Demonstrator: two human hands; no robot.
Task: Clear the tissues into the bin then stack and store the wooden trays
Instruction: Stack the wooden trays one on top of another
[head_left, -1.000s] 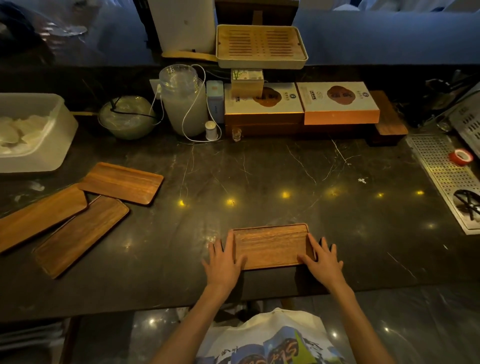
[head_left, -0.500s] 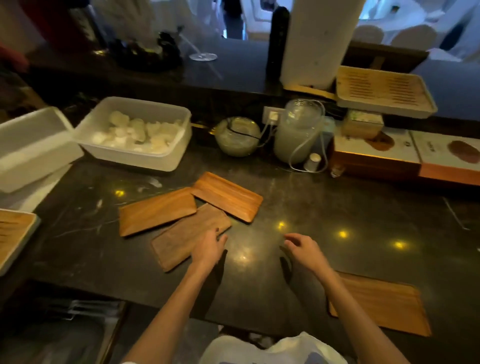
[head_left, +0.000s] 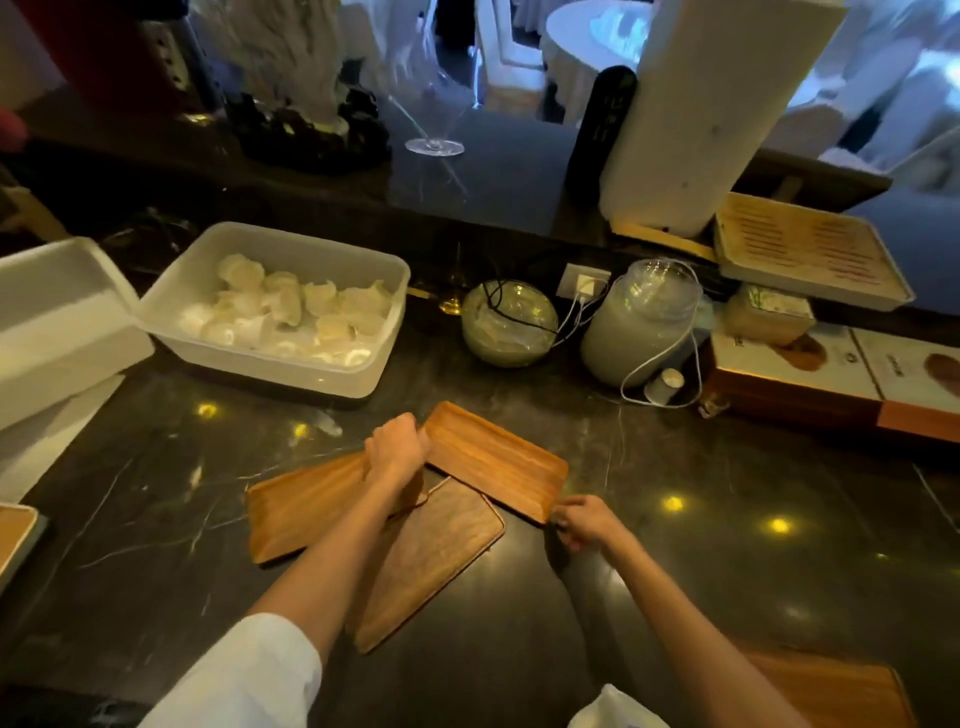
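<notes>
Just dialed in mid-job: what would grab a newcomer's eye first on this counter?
Three wooden trays fan out at centre: the far tray, the left tray and the near tray. The left hand is at the far tray's back corner, the right hand at its near corner. Behind, left of centre, a white bin holds crumpled tissues.

The dark counter is left bare to the right of the three wooden trays, up to the boxes at the back right. Behind the trays, the way is closed by a white tub, a glass bowl and a jar with loose white cables. On the left, passage is narrowed by a white box. A bare strip is seen between tub and trays.
</notes>
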